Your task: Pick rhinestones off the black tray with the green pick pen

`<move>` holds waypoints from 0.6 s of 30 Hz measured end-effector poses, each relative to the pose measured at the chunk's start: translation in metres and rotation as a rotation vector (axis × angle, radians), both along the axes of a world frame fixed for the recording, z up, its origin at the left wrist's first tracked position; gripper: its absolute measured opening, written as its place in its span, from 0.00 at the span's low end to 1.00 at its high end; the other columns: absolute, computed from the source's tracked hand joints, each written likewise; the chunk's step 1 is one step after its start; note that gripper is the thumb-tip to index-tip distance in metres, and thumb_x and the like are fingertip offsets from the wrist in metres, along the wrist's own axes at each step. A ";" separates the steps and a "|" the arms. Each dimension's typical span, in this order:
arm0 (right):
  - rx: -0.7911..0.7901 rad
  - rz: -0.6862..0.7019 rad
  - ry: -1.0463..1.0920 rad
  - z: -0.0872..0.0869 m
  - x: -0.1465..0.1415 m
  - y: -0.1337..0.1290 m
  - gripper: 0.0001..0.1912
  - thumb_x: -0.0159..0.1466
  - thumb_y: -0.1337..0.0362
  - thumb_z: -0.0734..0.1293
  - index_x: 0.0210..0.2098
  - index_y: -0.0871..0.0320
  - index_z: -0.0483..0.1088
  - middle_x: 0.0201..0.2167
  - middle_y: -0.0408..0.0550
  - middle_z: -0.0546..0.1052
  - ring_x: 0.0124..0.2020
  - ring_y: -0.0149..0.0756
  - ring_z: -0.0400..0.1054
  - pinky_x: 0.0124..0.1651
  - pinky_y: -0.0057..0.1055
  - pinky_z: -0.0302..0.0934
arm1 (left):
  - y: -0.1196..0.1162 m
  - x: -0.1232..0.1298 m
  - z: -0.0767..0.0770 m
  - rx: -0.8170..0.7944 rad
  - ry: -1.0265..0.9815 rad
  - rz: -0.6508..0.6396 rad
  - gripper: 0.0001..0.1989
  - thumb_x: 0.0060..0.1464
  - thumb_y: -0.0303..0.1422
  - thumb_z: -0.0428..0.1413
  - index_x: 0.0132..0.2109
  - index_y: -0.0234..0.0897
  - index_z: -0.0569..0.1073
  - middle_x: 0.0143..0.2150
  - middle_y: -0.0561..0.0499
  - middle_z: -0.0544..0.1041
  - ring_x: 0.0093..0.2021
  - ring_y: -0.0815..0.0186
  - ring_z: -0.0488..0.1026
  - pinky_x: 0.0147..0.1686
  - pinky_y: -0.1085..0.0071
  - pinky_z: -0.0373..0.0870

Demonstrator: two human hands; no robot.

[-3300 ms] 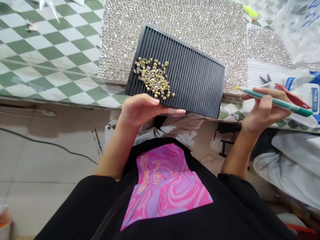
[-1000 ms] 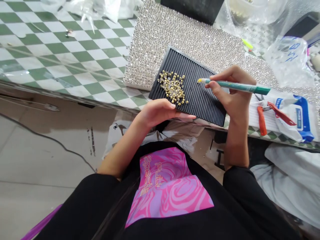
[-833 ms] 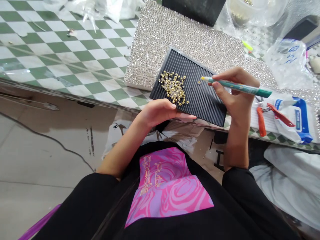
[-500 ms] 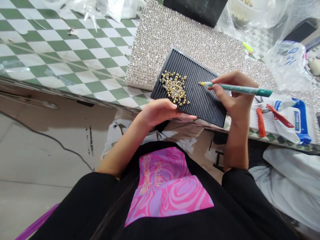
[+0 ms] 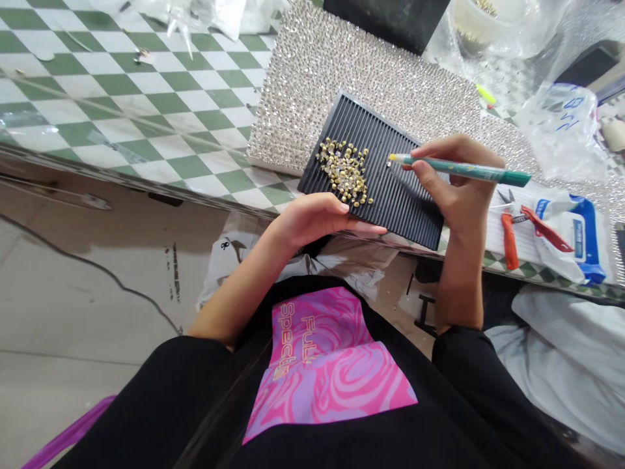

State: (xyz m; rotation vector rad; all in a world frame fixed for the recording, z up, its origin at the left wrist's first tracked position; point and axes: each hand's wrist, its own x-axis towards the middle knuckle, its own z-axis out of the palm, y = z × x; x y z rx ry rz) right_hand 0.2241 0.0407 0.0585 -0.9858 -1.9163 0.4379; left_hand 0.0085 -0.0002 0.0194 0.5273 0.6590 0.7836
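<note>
my left hand (image 5: 317,218) grips the near edge of a black ridged tray (image 5: 403,195), and my right hand (image 5: 459,185) pinches a green pen (image 5: 502,174), its yellow tip just above a lone stone (image 5: 388,165) on the ridges. a gold-backed heap (image 5: 344,172) lies near my left thumb. beyond, a glittering sheet (image 5: 366,65) covers part of the checkered desk (image 5: 170,117); red-handled pliers (image 5: 509,241) lie to the right.

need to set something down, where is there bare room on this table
Widest is the checked cloth left of the glittering panel, below the clear plastic bags, apart from small scraps. The black ridged tray is mostly bare right of the gold stones, but the right hand and green pen are there. Crowded: the right end, with pliers, packet and marked bag.
</note>
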 end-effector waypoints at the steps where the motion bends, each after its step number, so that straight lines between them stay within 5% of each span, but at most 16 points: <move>1: -0.007 0.004 0.033 0.000 0.000 -0.001 0.05 0.64 0.57 0.73 0.36 0.50 0.78 0.33 0.39 0.81 0.33 0.32 0.77 0.34 0.32 0.71 | 0.000 0.000 0.000 -0.004 0.003 0.004 0.20 0.50 0.24 0.41 0.39 0.29 0.78 0.42 0.50 0.83 0.59 0.48 0.76 0.58 0.44 0.71; 15: -0.053 0.017 0.068 -0.002 0.001 -0.005 0.04 0.65 0.60 0.72 0.37 0.53 0.78 0.32 0.39 0.80 0.33 0.31 0.78 0.35 0.29 0.72 | -0.001 -0.002 -0.002 0.042 -0.042 -0.021 0.18 0.48 0.25 0.45 0.40 0.31 0.78 0.47 0.47 0.83 0.63 0.46 0.73 0.59 0.42 0.71; 18: -0.025 0.001 0.149 -0.002 0.003 -0.008 0.03 0.64 0.63 0.72 0.37 0.54 0.78 0.31 0.39 0.80 0.33 0.32 0.78 0.34 0.29 0.71 | -0.001 -0.004 -0.007 0.061 -0.046 -0.013 0.14 0.48 0.27 0.48 0.37 0.31 0.77 0.42 0.47 0.83 0.61 0.44 0.75 0.59 0.42 0.70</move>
